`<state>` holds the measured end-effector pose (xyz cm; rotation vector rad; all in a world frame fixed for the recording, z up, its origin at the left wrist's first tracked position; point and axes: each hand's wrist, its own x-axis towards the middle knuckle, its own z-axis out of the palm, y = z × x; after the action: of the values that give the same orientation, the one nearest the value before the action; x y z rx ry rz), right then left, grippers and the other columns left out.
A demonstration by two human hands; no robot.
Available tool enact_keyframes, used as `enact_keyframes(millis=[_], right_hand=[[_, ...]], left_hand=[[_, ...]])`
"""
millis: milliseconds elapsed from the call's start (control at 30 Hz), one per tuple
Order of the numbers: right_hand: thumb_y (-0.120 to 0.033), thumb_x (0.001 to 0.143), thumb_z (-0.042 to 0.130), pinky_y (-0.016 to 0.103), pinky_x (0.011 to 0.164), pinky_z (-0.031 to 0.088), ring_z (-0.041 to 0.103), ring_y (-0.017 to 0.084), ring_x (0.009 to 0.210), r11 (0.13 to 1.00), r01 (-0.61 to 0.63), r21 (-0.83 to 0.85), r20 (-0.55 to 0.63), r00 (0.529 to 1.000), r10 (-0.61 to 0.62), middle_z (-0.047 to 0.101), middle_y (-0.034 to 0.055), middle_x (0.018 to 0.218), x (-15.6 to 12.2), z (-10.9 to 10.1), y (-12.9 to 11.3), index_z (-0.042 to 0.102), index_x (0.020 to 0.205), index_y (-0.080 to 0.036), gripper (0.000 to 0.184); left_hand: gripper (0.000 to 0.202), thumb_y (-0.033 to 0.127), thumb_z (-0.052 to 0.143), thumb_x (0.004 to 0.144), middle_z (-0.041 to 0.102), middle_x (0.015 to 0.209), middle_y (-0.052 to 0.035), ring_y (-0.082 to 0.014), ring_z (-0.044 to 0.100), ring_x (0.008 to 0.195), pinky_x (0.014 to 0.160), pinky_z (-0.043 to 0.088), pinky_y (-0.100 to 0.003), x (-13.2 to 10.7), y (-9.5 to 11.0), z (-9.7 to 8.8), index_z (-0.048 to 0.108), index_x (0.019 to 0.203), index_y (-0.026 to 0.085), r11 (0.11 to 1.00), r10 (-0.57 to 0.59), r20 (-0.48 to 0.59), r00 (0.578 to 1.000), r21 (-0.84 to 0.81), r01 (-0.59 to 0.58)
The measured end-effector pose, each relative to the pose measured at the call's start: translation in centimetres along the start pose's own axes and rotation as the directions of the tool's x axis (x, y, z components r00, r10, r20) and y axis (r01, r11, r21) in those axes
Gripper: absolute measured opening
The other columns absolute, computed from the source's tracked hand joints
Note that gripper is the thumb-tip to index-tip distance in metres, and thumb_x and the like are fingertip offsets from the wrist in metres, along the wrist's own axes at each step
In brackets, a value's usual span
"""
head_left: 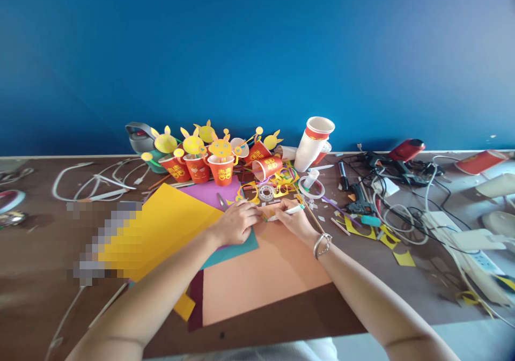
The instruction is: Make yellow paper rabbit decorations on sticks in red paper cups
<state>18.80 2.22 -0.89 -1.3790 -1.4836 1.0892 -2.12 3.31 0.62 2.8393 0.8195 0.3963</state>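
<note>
My right hand [295, 220] grips a white marker pen [293, 210] with a green end, its tip down near the top of a peach-coloured paper sheet [261, 286]. Across from it, my left hand [238, 222] rests palm down at the sheet's upper left, fingers lying on the paper. A teal sheet [231, 255] and a yellow sheet [173, 227] lie under and beside my left arm. Scissors [222, 201] lie just beyond my left hand, partly hidden. What is beneath the left fingers cannot be seen.
Red paper cups [222, 172] with yellow rabbit-like cutouts stand at the back. A white cup stack [311, 146], a tape roll [266, 192] and paper scraps lie ahead. Right of me are a glue gun [359, 203], tangled cables and a power strip [466, 248].
</note>
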Motion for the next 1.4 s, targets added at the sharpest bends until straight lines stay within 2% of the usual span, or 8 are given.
enact_keyframes(millis=[133,367,533,667,933,1133,1267,1400], right_hand=[[-0.031,0.073,0.054,0.022,0.044,0.036,0.049,0.011,0.047,0.999,0.029,-0.022,-0.024,0.999,-0.03,0.053,-0.0032,0.051,0.0,0.0,-0.3,0.042,0.058,-0.021,0.022],[-0.023,0.069,0.052,0.021,0.042,0.033,0.044,0.009,0.045,0.997,0.035,-0.068,-0.001,0.999,-0.035,0.053,-0.0031,0.048,0.0,0.0,0.0,0.042,0.056,-0.021,0.017],[-0.025,0.07,0.052,0.021,0.042,0.032,0.045,0.009,0.044,0.999,0.018,-0.031,-0.012,1.0,-0.019,0.051,-0.0042,0.047,0.0,0.0,-0.3,0.039,0.055,-0.022,0.019],[-0.029,0.072,0.053,0.021,0.043,0.034,0.046,0.01,0.045,0.999,0.036,-0.02,-0.016,0.999,-0.036,0.054,-0.0032,0.05,-0.1,0.0,-0.5,0.043,0.058,-0.021,0.019],[-0.022,0.067,0.051,0.021,0.042,0.034,0.047,0.01,0.045,1.0,0.011,-0.023,0.012,1.0,-0.011,0.052,-0.0044,0.048,0.0,0.0,0.5,0.04,0.056,-0.021,0.015],[-0.029,0.072,0.052,0.022,0.043,0.036,0.049,0.01,0.045,1.0,0.0,0.005,-0.011,1.0,0.0,0.051,-0.0045,0.048,0.0,0.0,-0.2,0.04,0.056,-0.022,0.021],[-0.025,0.07,0.052,0.021,0.042,0.034,0.046,0.01,0.044,0.999,0.02,-0.045,-0.008,1.0,-0.02,0.05,-0.0048,0.046,-0.1,-0.1,-0.2,0.039,0.056,-0.022,0.018],[-0.023,0.068,0.051,0.021,0.042,0.034,0.047,0.01,0.044,1.0,-0.001,-0.011,0.001,1.0,0.001,0.049,-0.0048,0.047,0.0,0.0,0.2,0.039,0.056,-0.022,0.017]], left_hand=[[0.041,0.006,0.05,0.072,0.07,0.109,-0.0071,-0.0236,0.057,0.109,0.098,0.041,-0.041,0.0,0.1,-0.1,0.069,0.104,0.02,1.0,0.003,-0.007,1.0,0.005,-0.003],[0.041,0.007,0.049,0.071,0.069,0.11,-0.0066,-0.0241,0.056,0.112,0.099,0.04,-0.041,0.0,-0.1,0.0,0.069,0.104,0.02,1.0,-0.003,0.008,1.0,-0.004,0.003],[0.042,0.006,0.049,0.071,0.069,0.11,-0.0059,-0.0237,0.056,0.111,0.099,0.04,-0.04,0.0,-0.1,0.1,0.069,0.105,0.02,1.0,0.002,-0.002,1.0,-0.011,-0.002],[0.042,0.006,0.049,0.071,0.069,0.11,-0.0065,-0.0238,0.056,0.111,0.099,0.04,-0.041,0.0,-0.1,0.1,0.069,0.105,0.02,1.0,0.005,-0.013,1.0,0.0,-0.005],[0.041,0.007,0.05,0.071,0.069,0.111,-0.0064,-0.0238,0.056,0.112,0.098,0.041,-0.04,0.0,-0.1,0.2,0.069,0.105,0.02,1.0,-0.003,0.009,1.0,0.01,0.003],[0.041,0.006,0.05,0.072,0.07,0.109,-0.0067,-0.0241,0.057,0.111,0.099,0.04,-0.041,0.0,-0.1,0.1,0.069,0.105,0.019,1.0,0.007,-0.016,1.0,0.003,-0.007],[0.041,0.006,0.05,0.071,0.069,0.11,-0.0067,-0.024,0.056,0.111,0.099,0.04,-0.041,-0.1,-0.1,0.2,0.069,0.105,0.02,1.0,0.004,-0.011,1.0,-0.004,-0.004],[0.043,0.005,0.05,0.071,0.069,0.111,-0.006,-0.0243,0.055,0.113,0.099,0.04,-0.041,-0.1,-0.2,0.2,0.069,0.106,0.021,1.0,-0.001,0.005,1.0,-0.01,0.001]])
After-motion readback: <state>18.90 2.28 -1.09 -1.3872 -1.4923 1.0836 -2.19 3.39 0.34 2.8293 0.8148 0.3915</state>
